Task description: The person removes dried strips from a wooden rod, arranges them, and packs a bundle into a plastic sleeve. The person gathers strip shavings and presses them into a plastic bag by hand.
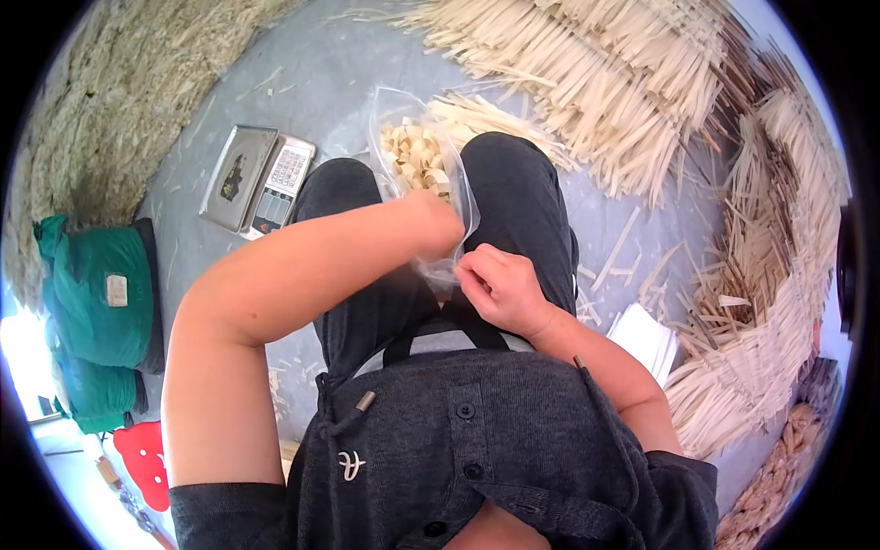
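A clear plastic bag (377,121) lies between my thighs, its far end holding several pale, curled flat strips (417,156). My left hand (437,225) is bent at the wrist over the near part of the bag. Its fingers are hidden, and I cannot tell whether it is inside the bag or on top. At the near edge of the plastic, my right hand (500,284) is closed in a pinch on the bag.
A digital scale (266,179) with a metal pan sits left of my knee. Bundled pale strips (587,73) are piled at the far right, with more along the right side. Green sacks (101,302) stand at the left. White sheets (644,339) lie by my right arm.
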Tool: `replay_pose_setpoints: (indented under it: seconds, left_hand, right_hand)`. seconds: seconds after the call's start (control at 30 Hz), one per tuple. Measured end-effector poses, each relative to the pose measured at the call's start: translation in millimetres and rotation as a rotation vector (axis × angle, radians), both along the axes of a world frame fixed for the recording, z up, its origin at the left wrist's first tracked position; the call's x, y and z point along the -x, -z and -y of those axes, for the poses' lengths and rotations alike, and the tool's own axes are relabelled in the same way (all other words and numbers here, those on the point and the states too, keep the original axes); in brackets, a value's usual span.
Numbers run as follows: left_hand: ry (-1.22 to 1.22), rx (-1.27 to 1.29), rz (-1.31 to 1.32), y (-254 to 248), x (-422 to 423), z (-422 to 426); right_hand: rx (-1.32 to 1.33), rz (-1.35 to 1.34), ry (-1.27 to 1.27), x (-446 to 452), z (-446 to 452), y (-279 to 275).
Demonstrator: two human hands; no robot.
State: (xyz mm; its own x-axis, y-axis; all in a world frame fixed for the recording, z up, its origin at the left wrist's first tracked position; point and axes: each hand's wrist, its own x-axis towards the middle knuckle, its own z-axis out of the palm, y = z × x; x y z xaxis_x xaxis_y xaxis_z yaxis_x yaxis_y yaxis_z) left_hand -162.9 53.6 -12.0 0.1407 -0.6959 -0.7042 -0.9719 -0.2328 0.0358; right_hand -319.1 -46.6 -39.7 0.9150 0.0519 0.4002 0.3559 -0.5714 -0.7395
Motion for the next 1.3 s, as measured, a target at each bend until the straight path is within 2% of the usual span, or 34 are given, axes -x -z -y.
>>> replay_pose_setpoints:
  seconds: [0.13,0.2,0.23,0.3,0.47,0.57,0.67,0.87,0.93,1.07,1.17,1.3]
  left_hand:
    - [0.021,0.033,0.03,-5.5,-6.4,-6.4]
    - [-0.072,0.07,-0.157,-13.3,-17.0,-13.5]
    - [-0.068,0.066,-0.162,-19.4,-19.3,-16.3]
    - [-0.093,0.243,-0.32,-29.0,-23.7,-20.7]
    - [-0.102,0.223,-0.217,-25.8,-16.1,-18.1]
    - [-0.079,0.195,-0.212,-3.5,-11.9,-16.5]
    - [-0.045,0.213,-0.083,15.2,-8.3,-17.7]
    - [-0.046,0.308,-0.012,8.8,-8.4,-27.8]
    - [-0.26,0.194,-0.172,-22.2,-13.1,-27.3]
    - [-0.213,0.352,-0.323,-34.9,-26.4,-36.3]
    - [-0.141,0.505,-0.269,-27.3,-31.6,-43.6]
    - [-0.119,0.396,-0.358,-18.4,-24.7,-37.8]
  right_hand:
    - [-0.008,0.017,0.011,0.2,2.2,-2.6]
    - [-0.035,0.015,0.017,0.0,2.5,-0.9]
    - [-0.055,0.014,0.014,0.1,2.7,-0.3]
    - [-0.054,0.006,0.013,-0.1,3.7,0.2]
    - [-0.039,-0.018,0.014,-1.6,4.1,-0.1]
    - [-0.013,0.003,-0.007,-0.9,4.9,0.4]
    - [0.016,-0.02,-0.024,-0.8,5.3,1.3]
    - [0.024,-0.017,-0.024,-1.7,4.0,1.4]
    - [-0.045,-0.032,0.002,-1.0,3.9,-1.7]
    - [-0.018,-0.026,0.0,-0.8,4.6,0.3]
    - [0.01,-0.003,-0.004,0.6,3.5,1.8]
    - [0.015,0.015,0.001,0.3,3.6,-1.3]
